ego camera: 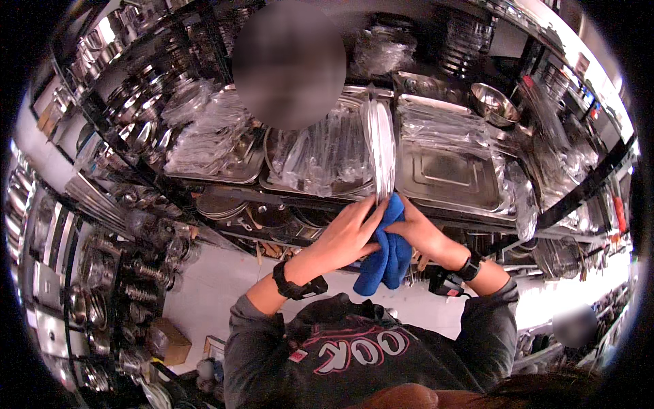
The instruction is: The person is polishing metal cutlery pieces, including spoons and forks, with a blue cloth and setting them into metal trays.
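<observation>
A bright, long metal utensil, its exact kind unclear through the glare, stands out in front of the shelf. Around its near end is a blue cloth, whose folds hang towards my body. From the left, my left hand pinches the utensil and the cloth where they meet. My right hand grips the cloth from the other side, with the thumb across it. Behind the utensil, a metal tray holds several plastic-wrapped items. The utensil's lower end is hidden by the cloth and fingers.
On the right, another metal tray carries wrapped items at its back. A steel bowl sits behind it. Wrapped utensils fill a left tray. A dark shelf post slants at right. A cardboard box stands low at left.
</observation>
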### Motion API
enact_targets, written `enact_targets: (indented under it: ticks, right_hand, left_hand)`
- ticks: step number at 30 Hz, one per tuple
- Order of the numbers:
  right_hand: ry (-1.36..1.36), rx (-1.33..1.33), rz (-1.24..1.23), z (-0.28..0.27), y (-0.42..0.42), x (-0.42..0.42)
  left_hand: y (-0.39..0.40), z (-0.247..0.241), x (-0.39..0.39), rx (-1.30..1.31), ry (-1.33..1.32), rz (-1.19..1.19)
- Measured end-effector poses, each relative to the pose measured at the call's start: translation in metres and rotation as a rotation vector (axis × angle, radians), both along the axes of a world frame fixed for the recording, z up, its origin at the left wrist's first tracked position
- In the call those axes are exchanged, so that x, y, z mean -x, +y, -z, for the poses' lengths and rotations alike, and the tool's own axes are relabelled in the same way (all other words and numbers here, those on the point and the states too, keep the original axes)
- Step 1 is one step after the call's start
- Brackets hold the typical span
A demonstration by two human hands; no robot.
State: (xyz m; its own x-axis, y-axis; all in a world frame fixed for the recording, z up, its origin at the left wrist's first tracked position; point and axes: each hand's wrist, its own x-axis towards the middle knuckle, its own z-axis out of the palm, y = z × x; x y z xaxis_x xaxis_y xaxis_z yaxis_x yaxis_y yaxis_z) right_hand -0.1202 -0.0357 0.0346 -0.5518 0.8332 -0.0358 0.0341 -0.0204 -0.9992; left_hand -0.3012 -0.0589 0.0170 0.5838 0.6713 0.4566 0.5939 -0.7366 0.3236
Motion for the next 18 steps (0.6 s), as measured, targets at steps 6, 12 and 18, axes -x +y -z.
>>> enact_targets:
  ticks: [6, 12, 18]
  right_hand:
    - [0.076, 0.181, 0.054, -0.04, 0.011, 0.037]
    - [-0.032, 0.213, 0.142, -0.058, 0.05, 0.068]
    - [-0.307, 0.184, 0.179, -0.074, 0.076, 0.093]
  left_hand:
    - [0.019, -0.045, 0.037, -0.237, 0.109, -0.013]
    - [0.053, -0.062, 0.062, -0.219, 0.07, -0.025]
    - [0.08, -0.052, 0.08, -0.095, 0.123, -0.148]
